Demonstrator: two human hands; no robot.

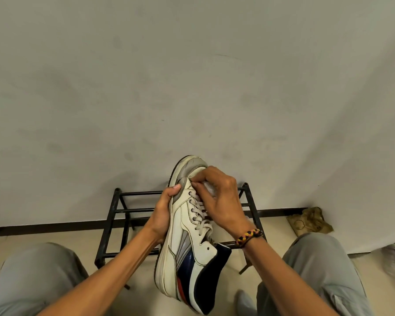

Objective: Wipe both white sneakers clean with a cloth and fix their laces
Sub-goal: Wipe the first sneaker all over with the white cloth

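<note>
Metal shoe rack (132, 210) stands against the wall, and in front of it the white sneaker (187, 236) is held up, toe toward the wall. Beside its midsole the left hand (163, 213) wraps round it, thumb on the grey toe panel, while the right hand (221, 197), over the laces (200, 209), has curled fingers (201, 179) pinching lace near the toe.
</note>
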